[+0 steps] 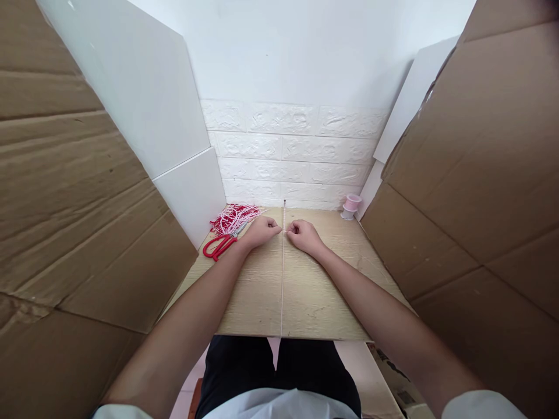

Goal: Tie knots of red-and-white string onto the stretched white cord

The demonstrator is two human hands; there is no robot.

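A thin pale cord [282, 279] runs straight down the middle of the wooden table from a small nail [285, 202] near the wall to the front edge. Its far part looks thicker and knotted [285, 216]. My left hand [262, 231] is closed just left of the cord, its thumb and forefinger pinched on a fine thread. On the other side my right hand [303, 235] pinches thread too, fingers curled in. The fingertips of both hands nearly meet at the cord, and the thread between them is too fine to follow.
Red-handled scissors [220, 245] lie by my left wrist, blades against a heap of red and white cords [236, 218]. Pink and white thread spools [351, 206] stand stacked at the back right. Cardboard walls [87, 174] flank the wooden table [248, 302]; white brick-patterned wall behind.
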